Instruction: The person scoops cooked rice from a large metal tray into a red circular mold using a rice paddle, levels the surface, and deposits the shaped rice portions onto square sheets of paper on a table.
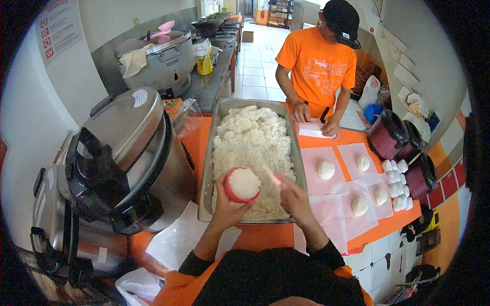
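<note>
In my left hand (226, 208) is a small red cup (232, 192), packed to a rounded top with white rice (245, 183). My right hand (296, 202) grips a pale rice paddle (272, 176), blurred and angled toward the cup. Both hands are over the near half of a steel tray (203, 183) that holds a large heap of cooked rice (250, 141). Right of the tray, several rice mounds (325, 170) sit on sheets of pink wrapping paper (312, 155).
Across the table, a co-worker (317, 61) folds a paper packet (312, 129). Wrapped white parcels (394, 178) are stacked beside dark red containers (388, 134) at right. A large rice cooker (126, 126) with its lid ajar stands close at left. White plastic (176, 233) lies in front of it.
</note>
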A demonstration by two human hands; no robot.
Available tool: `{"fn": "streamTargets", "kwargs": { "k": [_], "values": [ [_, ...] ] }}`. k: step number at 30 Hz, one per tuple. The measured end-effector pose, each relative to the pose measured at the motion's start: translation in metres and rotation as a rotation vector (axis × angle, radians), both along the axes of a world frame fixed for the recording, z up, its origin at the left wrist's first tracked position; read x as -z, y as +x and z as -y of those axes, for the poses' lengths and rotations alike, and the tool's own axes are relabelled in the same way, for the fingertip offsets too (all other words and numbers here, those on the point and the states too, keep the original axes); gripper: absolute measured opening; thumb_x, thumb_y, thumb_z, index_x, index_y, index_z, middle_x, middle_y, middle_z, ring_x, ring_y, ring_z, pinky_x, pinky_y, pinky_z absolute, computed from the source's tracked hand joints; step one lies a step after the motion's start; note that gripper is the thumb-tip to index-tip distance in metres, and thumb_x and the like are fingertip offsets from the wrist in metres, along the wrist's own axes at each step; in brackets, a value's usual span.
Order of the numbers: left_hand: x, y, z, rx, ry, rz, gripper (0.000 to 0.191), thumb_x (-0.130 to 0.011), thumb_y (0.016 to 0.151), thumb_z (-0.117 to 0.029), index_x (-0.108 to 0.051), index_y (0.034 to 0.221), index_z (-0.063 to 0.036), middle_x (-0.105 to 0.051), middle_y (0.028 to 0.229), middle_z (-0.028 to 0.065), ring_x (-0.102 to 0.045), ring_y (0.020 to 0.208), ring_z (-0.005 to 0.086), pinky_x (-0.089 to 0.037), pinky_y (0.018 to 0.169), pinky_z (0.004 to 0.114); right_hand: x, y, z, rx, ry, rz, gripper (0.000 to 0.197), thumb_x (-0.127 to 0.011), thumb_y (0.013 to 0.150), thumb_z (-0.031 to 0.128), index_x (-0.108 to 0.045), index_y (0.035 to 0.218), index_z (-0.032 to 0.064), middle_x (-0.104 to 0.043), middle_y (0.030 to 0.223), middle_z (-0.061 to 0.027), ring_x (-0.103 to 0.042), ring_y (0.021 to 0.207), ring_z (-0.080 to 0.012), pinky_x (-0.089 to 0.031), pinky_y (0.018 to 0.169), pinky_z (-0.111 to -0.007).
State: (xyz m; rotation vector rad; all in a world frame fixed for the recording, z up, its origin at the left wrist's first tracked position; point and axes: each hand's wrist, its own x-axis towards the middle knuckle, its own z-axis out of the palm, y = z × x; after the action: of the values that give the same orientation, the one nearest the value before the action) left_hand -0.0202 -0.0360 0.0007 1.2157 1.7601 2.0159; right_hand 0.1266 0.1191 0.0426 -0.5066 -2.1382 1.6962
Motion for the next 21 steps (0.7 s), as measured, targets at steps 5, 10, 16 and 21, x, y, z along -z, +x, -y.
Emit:
{"fn": "streamTargets", "kwargs": {
  "k": [5, 10, 16, 21],
  "values": [
    [-0.001, 0.000, -0.004, -0.139, 0.017, -0.170, 0.097, -0.085, 0.066, -0.023, -0.022, 0.138, -0.0037, -0.037, 0.137, 0.0169, -0.040, 0.127, 0.0299, -0.036, 0.105, 0.042, 0.033, -0.003, 0.017, 0.130, -0.322, 0.022, 0.043, -0.043, 0.100, 0.035, -0.046, 0.137, 0.0116, -0.034, 0.061, 0.0088, -0.032, 0.051, -0.0013, -0.025, 0.046, -0.020],
    [-0.004, 0.004, -0.002, -0.201, -0.057, -0.245, 0.094, -0.083, 0.067, -0.015, -0.022, 0.137, -0.0023, -0.036, 0.137, 0.0170, -0.039, 0.127, 0.0302, -0.034, 0.106, 0.041, 0.029, -0.007, 0.044, -0.002, 0.075, 0.006, 0.041, -0.047, 0.099, 0.027, -0.048, 0.135, 0.0077, -0.061, 0.091, -0.0061, -0.055, 0.076, -0.0099, -0.044, 0.066, -0.024],
    [0.000, 0.005, 0.003, -0.226, -0.100, -0.227, 0.093, -0.082, 0.067, -0.009, -0.021, 0.137, -0.0016, -0.036, 0.135, 0.0168, -0.040, 0.125, 0.0294, -0.034, 0.106, 0.040, 0.008, -0.005, 0.035, -0.133, 0.245, 0.077, 0.036, -0.045, 0.100, 0.022, -0.051, 0.132, 0.0069, -0.058, 0.126, -0.0142, -0.056, 0.111, -0.0169, -0.042, 0.094, -0.030],
    [0.002, 0.005, 0.001, -0.214, -0.008, -0.161, 0.093, -0.083, 0.067, -0.010, -0.021, 0.137, -0.0013, -0.035, 0.135, 0.0174, -0.039, 0.126, 0.0284, -0.034, 0.106, 0.040, -0.009, -0.008, 0.037, -0.068, 0.195, 0.000, 0.035, -0.044, 0.100, 0.023, -0.052, 0.132, 0.0097, -0.060, 0.122, -0.0165, -0.058, 0.107, -0.0163, -0.045, 0.092, -0.032]
  ]
}}
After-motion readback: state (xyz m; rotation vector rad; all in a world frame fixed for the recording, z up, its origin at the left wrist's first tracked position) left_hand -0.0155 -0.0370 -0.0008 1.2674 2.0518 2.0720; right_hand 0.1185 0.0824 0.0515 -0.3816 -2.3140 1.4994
